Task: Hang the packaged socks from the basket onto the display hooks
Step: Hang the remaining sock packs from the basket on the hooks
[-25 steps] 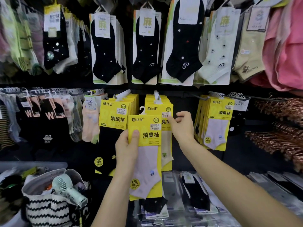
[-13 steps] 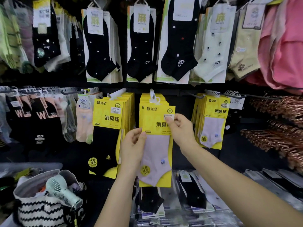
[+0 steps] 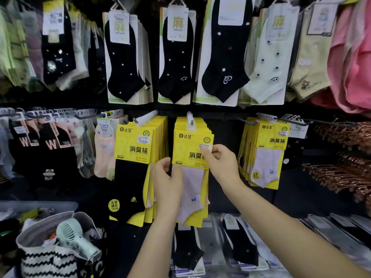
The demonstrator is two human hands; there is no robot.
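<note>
Lifted since a moment ago, the sock pack (image 3: 190, 145) now hangs at the front of the middle yellow stack, centre frame, apparently threaded on the hook (image 3: 190, 118), though blur hides the hole. The left hand (image 3: 167, 185) grips the pack's left edge beside the pale sock, and the right hand (image 3: 222, 167) pinches the card's right edge. A striped bag (image 3: 46, 259) holding a small fan (image 3: 76, 239) sits lower left.

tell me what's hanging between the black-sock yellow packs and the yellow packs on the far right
The middle stack of yellow packs; its front pack, with a pale sock, is held by the left hand and right hand. Head view shows it.
</note>
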